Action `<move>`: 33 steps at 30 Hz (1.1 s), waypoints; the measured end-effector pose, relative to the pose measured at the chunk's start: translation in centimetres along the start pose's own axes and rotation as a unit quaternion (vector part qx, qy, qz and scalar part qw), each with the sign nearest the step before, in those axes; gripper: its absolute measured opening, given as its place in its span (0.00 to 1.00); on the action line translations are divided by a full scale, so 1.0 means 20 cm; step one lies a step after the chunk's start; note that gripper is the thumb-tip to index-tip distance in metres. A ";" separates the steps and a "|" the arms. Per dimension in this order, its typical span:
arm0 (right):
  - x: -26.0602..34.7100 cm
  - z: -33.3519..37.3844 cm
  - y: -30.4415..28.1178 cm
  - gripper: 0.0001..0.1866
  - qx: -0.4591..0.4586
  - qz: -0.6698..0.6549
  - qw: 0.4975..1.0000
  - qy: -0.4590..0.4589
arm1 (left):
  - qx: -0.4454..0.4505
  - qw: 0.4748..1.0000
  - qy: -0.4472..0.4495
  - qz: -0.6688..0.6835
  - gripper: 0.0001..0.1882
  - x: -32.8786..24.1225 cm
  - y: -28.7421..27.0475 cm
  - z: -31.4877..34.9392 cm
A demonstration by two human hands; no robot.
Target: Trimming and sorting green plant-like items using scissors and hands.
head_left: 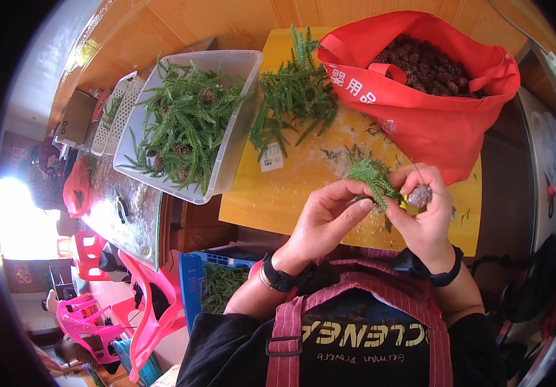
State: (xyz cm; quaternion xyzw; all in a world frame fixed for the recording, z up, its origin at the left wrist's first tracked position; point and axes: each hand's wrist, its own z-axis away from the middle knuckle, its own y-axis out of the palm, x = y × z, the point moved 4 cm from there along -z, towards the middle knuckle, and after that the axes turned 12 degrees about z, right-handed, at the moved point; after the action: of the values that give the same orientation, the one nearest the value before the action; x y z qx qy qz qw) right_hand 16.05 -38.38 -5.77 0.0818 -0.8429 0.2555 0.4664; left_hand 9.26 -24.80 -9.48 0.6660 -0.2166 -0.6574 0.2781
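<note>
Over the front part of the yellow board (252,206), both hands meet at a green artificial pine sprig (371,175). My left hand (329,216) pinches the sprig's lower end between thumb and fingers. From the other side, my right hand (429,222) closes on the same sprig with its thumb and index finger. A roundish grey-brown lump, seemingly a pine cone (419,195), rests against the right hand's fingers. A thin dark wire sticks up above that hand. Something small and yellow shows by the right fingers; its kind is unclear.
A red bag (413,122) full of pine cones (419,61) stands at the back right. Loose green sprigs (297,93) lie beside a clear bin (252,97) holding sprigs with cones. Pliers (121,209) lie on the left table; a blue crate (193,284) stands below.
</note>
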 end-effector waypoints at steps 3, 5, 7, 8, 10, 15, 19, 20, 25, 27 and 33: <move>0.01 -0.01 0.00 0.17 0.039 -0.027 0.998 0.051 | 0.034 0.974 0.076 -0.210 0.21 -0.07 0.01 -0.01; 0.00 -0.01 0.00 0.17 0.061 -0.008 0.997 0.053 | -0.059 0.848 0.247 -0.464 0.32 -0.18 0.04 -0.01; 0.00 0.00 0.00 0.17 0.053 -0.015 0.996 0.068 | -0.068 0.822 0.267 -0.498 0.41 -0.20 0.04 -0.02; -0.01 0.00 -0.01 0.17 0.053 -0.015 0.996 0.069 | -0.035 0.833 0.272 -0.480 0.43 -0.20 0.06 -0.03; 0.00 -0.01 0.00 0.17 0.093 -0.021 0.993 0.068 | 0.030 0.888 0.245 -0.387 0.45 -0.17 0.06 -0.05; 0.03 0.00 -0.01 0.16 0.140 -0.045 0.986 0.075 | 0.116 0.959 0.050 -0.255 0.38 -0.09 0.02 -0.05; 0.04 0.00 -0.02 0.15 0.156 -0.029 0.985 0.068 | 0.092 0.990 0.005 -0.106 0.26 -0.09 0.03 -0.03; 0.05 0.00 -0.02 0.15 0.156 -0.030 0.985 0.068 | 0.092 0.990 0.004 -0.106 0.26 -0.10 0.05 -0.02; 0.06 -0.02 -0.03 0.16 0.138 0.001 0.989 0.058 | 0.044 0.993 -0.109 0.016 0.16 -0.07 0.01 -0.01; 0.06 -0.02 -0.03 0.16 0.139 0.009 0.989 0.053 | 0.038 0.996 -0.080 0.027 0.15 -0.06 0.01 -0.02; 0.05 -0.02 -0.04 0.16 0.129 0.018 0.990 0.048 | -0.006 0.998 -0.058 0.036 0.11 -0.07 0.00 -0.01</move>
State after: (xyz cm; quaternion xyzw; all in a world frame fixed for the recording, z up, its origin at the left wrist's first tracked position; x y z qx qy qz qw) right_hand 16.14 -38.75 -4.51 0.1133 -0.7807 0.3743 0.4874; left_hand 9.45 -23.93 -8.47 0.6168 -0.2526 -0.6858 0.2923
